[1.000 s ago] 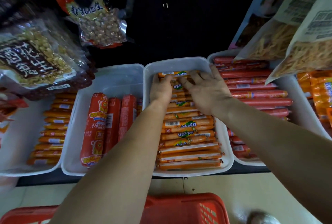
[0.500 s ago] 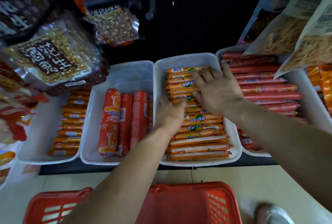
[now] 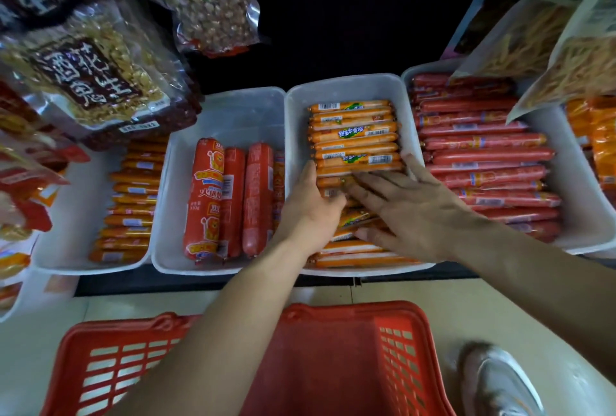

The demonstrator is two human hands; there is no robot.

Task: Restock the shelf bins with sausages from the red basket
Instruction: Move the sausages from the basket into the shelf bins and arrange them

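Middle white bin (image 3: 346, 89) packed with orange sausages (image 3: 353, 135); right hand (image 3: 410, 212) flat, fingers spread on them; left hand (image 3: 310, 205) alongside, grip unclear; red basket (image 3: 333, 365) on floor below.

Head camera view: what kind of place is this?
Probably a grocery shop aisle: white shelf bins packed with wrapped sausages, peanut packets hanging above, and a red basket on the floor.

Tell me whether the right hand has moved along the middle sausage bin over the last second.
Yes. The right hand has slid from the far end of the white bin toward its near edge, uncovering orange sausages beyond it.
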